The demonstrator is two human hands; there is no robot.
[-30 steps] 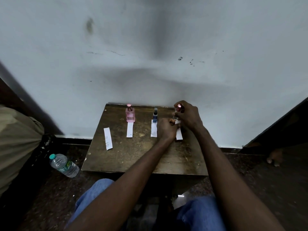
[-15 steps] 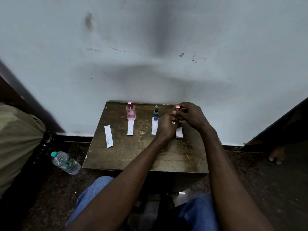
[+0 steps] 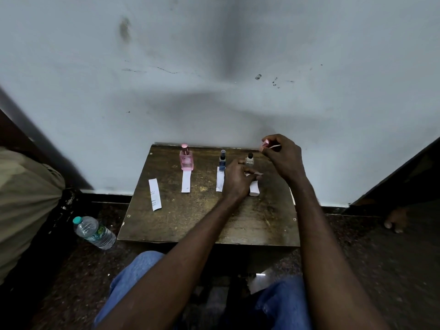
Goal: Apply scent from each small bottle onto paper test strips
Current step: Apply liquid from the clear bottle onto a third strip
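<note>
Three small bottles stand along the back of a wooden table (image 3: 190,222): a pink bottle (image 3: 186,158), a dark blue bottle (image 3: 222,160) and a clear bottle (image 3: 249,160) with its neck uncapped. My left hand (image 3: 238,181) grips the base of the clear bottle. My right hand (image 3: 282,158) is raised above and right of it, pinching a pink cap (image 3: 266,142) with a thin applicator stick. White paper strips lie in front of the pink bottle (image 3: 186,184), the blue bottle (image 3: 219,181) and the clear bottle (image 3: 254,188). A fourth strip (image 3: 155,194) lies at the left.
The table stands against a pale wall (image 3: 214,67). A plastic water bottle (image 3: 95,232) lies on the dark floor at the left, beside beige cloth (image 3: 26,198). My knees in blue jeans (image 3: 133,279) are below the table. Another person's toes (image 3: 394,221) show at the right.
My right hand has lifted the pink cap off the clear bottle and moved up and to the right. The bottle's neck is now exposed. My left hand still holds the bottle.
</note>
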